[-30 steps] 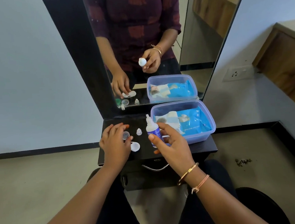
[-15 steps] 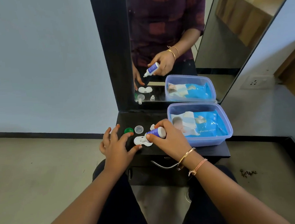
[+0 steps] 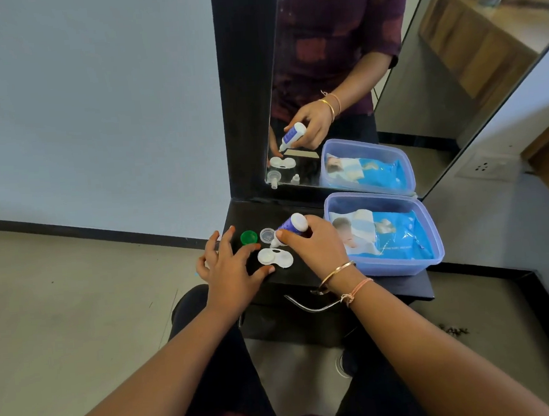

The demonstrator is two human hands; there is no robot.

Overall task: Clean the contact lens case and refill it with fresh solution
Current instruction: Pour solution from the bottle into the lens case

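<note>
Since half a second ago, you're tipping the solution bottle [image 3: 291, 225] steeper, nozzle down over the contact lens case [image 3: 275, 257] lying on the black vanity top [image 3: 254, 214]. Your right hand [image 3: 315, 244] is clasping the bottle; your left hand [image 3: 230, 270] is spreading loose, fingertips bracing the case. Green cap [image 3: 248, 237] and clear cap [image 3: 267, 234] are sitting just behind.

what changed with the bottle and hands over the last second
The right hand tipped the solution bottle from upright to nozzle-down over the lens case. The left hand slid off the caps to steady the case, uncovering the green cap. The clear cap and blue container stayed put.
</note>
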